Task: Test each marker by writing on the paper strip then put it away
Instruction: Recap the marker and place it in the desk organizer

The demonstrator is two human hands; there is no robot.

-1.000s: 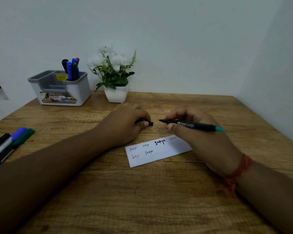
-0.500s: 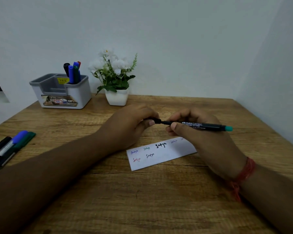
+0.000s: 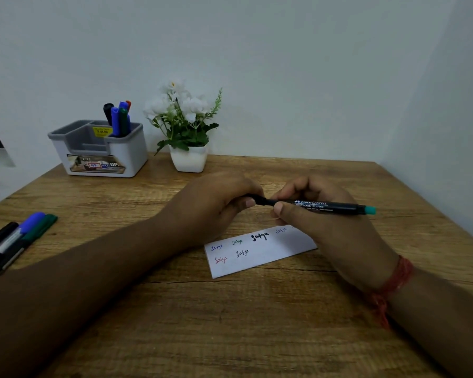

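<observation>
A thin black marker (image 3: 322, 207) with a teal end lies level between both hands, just above the white paper strip (image 3: 260, 255). My right hand (image 3: 328, 227) pinches its barrel near the front. My left hand (image 3: 216, 205) is closed around its black cap (image 3: 254, 199), which sits on the marker's tip end. The strip lies flat on the wooden table (image 3: 230, 323) and carries several small written words in blue, green, black and red. Its right end is hidden under my right hand.
A grey-and-white organiser (image 3: 99, 151) at the back left holds several markers (image 3: 119, 118) upright. A white pot of white flowers (image 3: 187, 148) stands beside it. Three loose markers (image 3: 17, 241) lie at the table's left edge. Walls close off the back and right.
The cap in my left hand was apart from the marker tip a second ago; now it is on the tip. Both hands came together above the strip.
</observation>
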